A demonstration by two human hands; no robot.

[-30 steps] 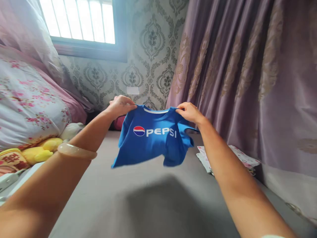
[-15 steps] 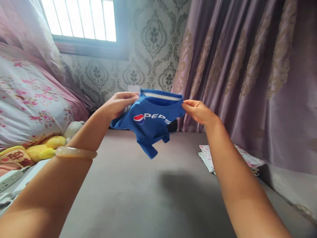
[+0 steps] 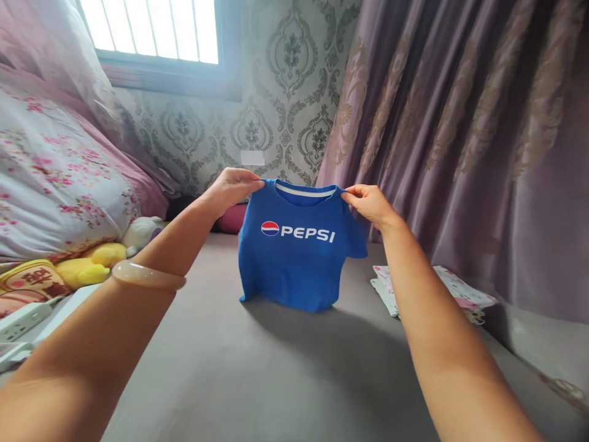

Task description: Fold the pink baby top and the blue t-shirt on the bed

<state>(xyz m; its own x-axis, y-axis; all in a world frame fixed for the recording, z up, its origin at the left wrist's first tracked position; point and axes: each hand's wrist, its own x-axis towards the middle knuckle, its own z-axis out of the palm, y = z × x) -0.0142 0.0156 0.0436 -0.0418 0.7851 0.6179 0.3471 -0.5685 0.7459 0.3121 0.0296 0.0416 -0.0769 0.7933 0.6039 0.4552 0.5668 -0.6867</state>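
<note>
A small blue T-shirt [image 3: 294, 264] with a white PEPSI print and a round red, white and blue logo hangs upright, its front facing me. My left hand [image 3: 234, 185] pinches it at the left shoulder beside the neckline. At the right shoulder my right hand [image 3: 368, 201] pinches the cloth between thumb and fingers. The neckline is stretched between the two hands, showing a white band inside. Its lower hem is at or just above the grey sheet [image 3: 257, 380]; I cannot tell whether it touches. The right sleeve hangs out to the side.
Folded patterned cloths [image 3: 464, 288] lie on the right, partly behind my forearm. On the left are a floral pillow or quilt [image 3: 59, 178], a yellow plush toy [image 3: 87, 270] and a white power strip [image 3: 25, 322]. Purple curtains [image 3: 414, 123] hang at the right.
The shirt was bunched and swinging up toward the left; now it hangs down flat, its whole print readable. Both hands keep their grip at the shoulders.
</note>
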